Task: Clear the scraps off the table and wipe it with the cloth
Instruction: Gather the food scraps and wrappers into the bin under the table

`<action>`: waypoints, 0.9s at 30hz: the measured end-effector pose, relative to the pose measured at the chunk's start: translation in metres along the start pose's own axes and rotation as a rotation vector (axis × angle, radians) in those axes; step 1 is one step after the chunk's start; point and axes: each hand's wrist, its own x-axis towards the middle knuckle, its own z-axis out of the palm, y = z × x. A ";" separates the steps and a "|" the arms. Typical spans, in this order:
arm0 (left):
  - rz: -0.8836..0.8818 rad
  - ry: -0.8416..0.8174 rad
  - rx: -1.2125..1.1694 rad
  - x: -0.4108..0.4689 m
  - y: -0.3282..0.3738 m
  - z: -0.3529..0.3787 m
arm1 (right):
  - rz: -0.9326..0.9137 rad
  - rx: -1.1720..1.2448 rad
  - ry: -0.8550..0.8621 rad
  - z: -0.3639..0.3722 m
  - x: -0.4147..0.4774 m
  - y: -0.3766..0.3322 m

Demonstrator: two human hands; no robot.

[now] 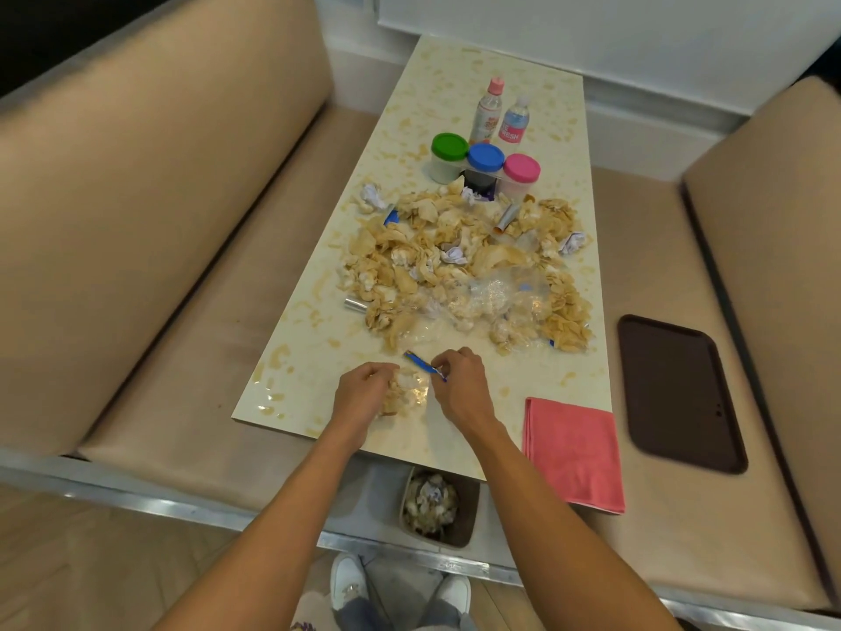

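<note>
A wide heap of scraps (464,271), chip-like crumbs, crumpled paper and clear plastic, covers the middle of the long pale table (318,339). Near the table's front edge my left hand (364,391) grips a small clump of scraps (407,391). Beside it my right hand (457,380) pinches a blue wrapper strip (421,362). A folded pink cloth (573,453) lies at the front right corner, hanging over the edge. Under the front edge stands a bin (439,505) holding scraps.
Three jars with green (449,157), blue (485,168) and pink (521,175) lids and two bottles (498,116) stand behind the heap. Beige benches flank the table; a dark tray (678,393) lies on the right bench. My feet are below the bin.
</note>
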 end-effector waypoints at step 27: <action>-0.071 -0.026 -0.175 -0.005 0.000 0.030 | 0.121 0.495 -0.095 -0.030 -0.071 -0.043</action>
